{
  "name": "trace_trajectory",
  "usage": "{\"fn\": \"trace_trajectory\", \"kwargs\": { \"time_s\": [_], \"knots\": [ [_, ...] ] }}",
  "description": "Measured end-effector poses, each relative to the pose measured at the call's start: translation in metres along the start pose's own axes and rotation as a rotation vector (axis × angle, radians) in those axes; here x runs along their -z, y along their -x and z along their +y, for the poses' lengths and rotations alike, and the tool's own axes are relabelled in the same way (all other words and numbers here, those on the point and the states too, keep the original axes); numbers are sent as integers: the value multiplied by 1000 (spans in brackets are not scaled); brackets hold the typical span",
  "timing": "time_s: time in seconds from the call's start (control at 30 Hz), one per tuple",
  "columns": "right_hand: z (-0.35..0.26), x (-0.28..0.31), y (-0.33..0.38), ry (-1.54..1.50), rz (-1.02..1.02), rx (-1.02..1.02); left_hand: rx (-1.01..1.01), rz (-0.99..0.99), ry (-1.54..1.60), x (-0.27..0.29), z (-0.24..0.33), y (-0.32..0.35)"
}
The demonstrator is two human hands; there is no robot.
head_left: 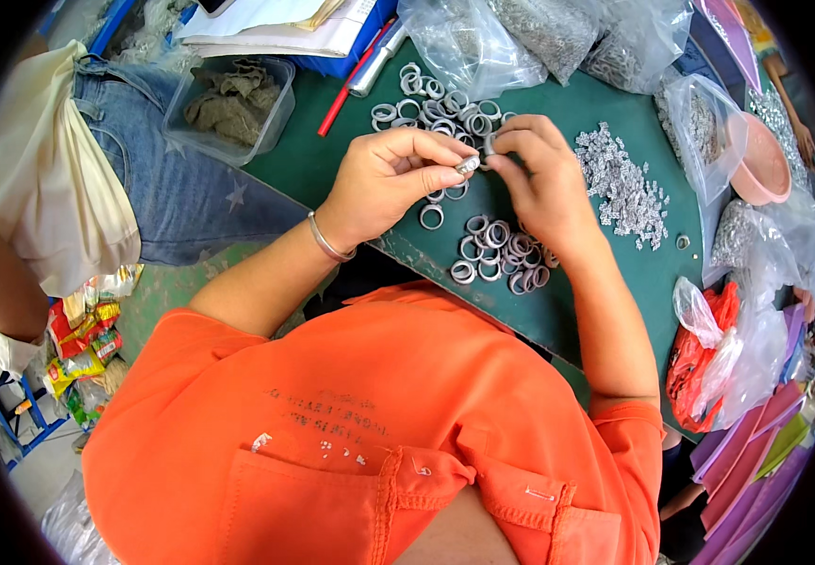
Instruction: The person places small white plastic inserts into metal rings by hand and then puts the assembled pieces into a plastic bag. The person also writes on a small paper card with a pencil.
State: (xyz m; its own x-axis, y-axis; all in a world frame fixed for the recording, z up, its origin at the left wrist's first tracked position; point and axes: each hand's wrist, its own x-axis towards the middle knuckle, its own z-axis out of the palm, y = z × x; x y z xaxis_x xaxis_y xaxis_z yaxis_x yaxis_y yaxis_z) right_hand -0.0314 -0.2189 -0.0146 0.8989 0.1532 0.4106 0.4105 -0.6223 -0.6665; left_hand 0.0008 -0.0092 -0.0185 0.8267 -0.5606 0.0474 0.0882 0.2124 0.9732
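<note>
**Both hands on one small ring**

My left hand point(391, 179) pinches a small metal ring point(468, 165) between thumb and forefinger, the grip narrow and closed on it. My right hand point(537, 174) meets it from the other side, fingertips curled in tight against the same ring; whether those fingers hold a second small piece I cannot tell, since they hide it. The ring sits in the air just above the green table point(313, 160), between the two hands.

Under my hands lie loose grey rings. One pile point(436, 108) spreads beyond my fingers, toward the far edge; another pile point(502, 250) lies nearer me, just below my right wrist. To the right of my right hand is a heap of tiny pale bits point(624, 184). A bracelet point(327, 240) circles my left wrist.

Further off, a clear tub point(230, 104) of brownish scraps stands at the table's left corner, a red pen point(346, 89) lies near it, clear bags point(521, 38) sit along the far edge, and a pink bowl point(764, 169) sits at the right.
</note>
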Motion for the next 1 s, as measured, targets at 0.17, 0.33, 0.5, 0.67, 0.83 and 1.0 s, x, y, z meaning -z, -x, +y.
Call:
{"fn": "trace_trajectory", "kwargs": {
  "time_s": [0.17, 0.33, 0.5, 0.67, 0.83, 1.0],
  "knots": [
    [-9, 42, 25, -59, -244, -112, -376, -103, -582, -4, -1, 6],
    [-8, 46, 30, -5, -410, -176, -531, -248, -927, -23, -12, 4],
    [3, 18, 5, 173, -114, -110, -526, -123, -1172, -26, -9, -16],
    [26, -4, 1, 227, -26, -98, -371, -113, -1387, -28, -12, -28],
    [21, -5, -1, 210, -6, -85, -435, -34, -1140, -25, -11, -24],
    [21, 1, 3, 56, 67, -96, -263, -20, -746, -23, -9, -21]
  ]
}}
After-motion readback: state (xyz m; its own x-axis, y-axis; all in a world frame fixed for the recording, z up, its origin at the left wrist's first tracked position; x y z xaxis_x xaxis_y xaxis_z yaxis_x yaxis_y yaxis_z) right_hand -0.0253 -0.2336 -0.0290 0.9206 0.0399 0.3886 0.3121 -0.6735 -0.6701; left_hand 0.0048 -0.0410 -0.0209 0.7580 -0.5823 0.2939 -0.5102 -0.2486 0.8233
